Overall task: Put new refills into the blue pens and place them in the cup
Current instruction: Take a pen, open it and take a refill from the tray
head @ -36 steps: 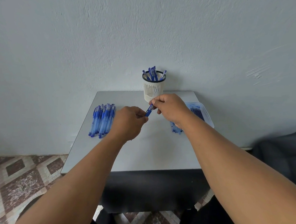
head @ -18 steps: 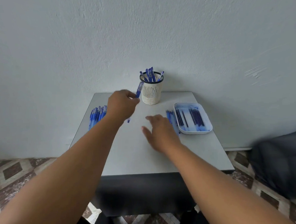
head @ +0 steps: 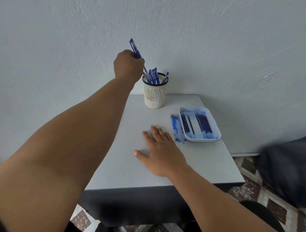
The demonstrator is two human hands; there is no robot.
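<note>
Where left hand [head: 128,64] grips pen [head: 134,47], tip hidden | right hand [head: 160,151] flat, open

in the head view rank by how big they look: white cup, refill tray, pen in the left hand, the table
1. table
2. refill tray
3. white cup
4. pen in the left hand, partly hidden by it

Tray and cup look close; the tray lies nearer the camera, so that order is unsure.

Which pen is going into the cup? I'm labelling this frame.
Find the white cup at the table's far edge by the wall. Just above its left rim, the left hand grips one pen; unlike those in the cup, it is raised and tilted.
</note>
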